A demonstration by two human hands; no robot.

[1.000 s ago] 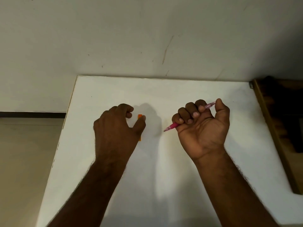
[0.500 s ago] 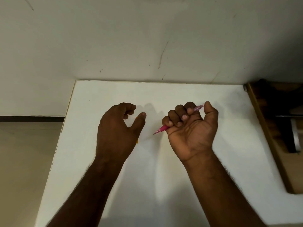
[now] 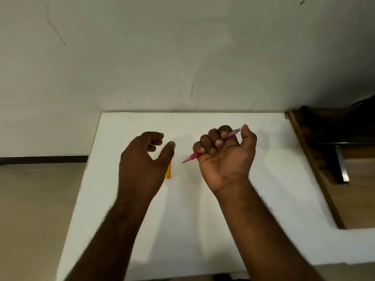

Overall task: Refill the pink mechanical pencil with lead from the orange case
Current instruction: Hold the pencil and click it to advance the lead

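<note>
Two bare forearms are reaching up from the near edge over the white table (image 3: 203,230), and the hands are working side by side, a little apart, neither touching the other.

Nearest among the small things is the orange case (image 3: 168,170), which is lying flat on the table just under and beside the thumb side of the left hand (image 3: 142,165). That hand is hovering over it with fingers loosely curled and thumb standing away from them, gripping nothing that can be seen; whether it is touching the case is hidden by the hand itself. It is probably waiting there so the case can be picked up once the pencil is ready.

To its right, the right hand (image 3: 225,159) is wrapping all four fingers around the pink mechanical pencil (image 3: 193,156) in a fist, palm turned toward the wearer. The writing tip is pointing down and left toward the case, while the paler cap end is sticking out beside the thumb (a grip that likely puts the thumb where it can work the cap off).

Farther right, well clear of both hands, a wooden frame (image 3: 308,159) is bordering the table.
</note>
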